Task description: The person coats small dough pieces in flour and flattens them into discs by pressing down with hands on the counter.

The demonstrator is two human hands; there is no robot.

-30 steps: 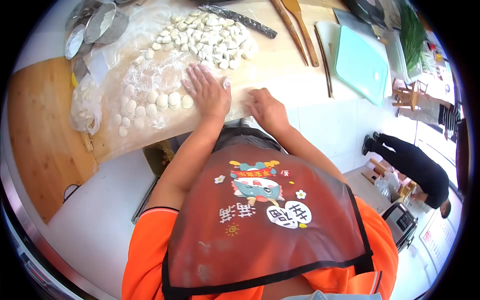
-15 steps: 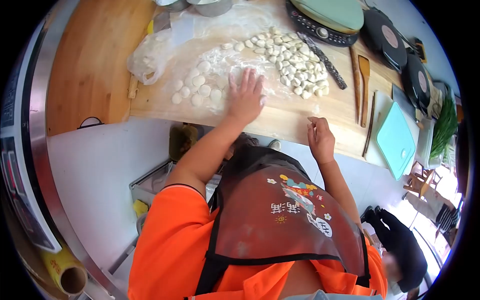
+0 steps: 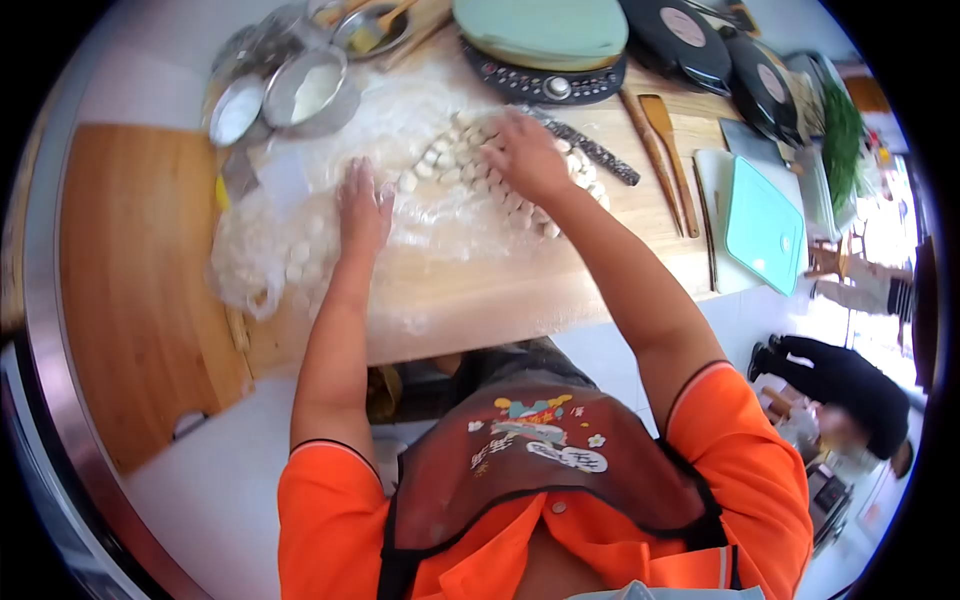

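In the head view, the left hand (image 3: 366, 208), open and empty, is at the floury table (image 3: 480, 300). The right hand (image 3: 528, 160), fingers loosely spread, covers part of the dough pieces (image 3: 466, 163) beside the dark rod (image 3: 595, 152); what lies under it is hidden.

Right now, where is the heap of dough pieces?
In the head view, the dough heap lies at upper centre, partly hidden by the right hand, beside the dark speckled stick.
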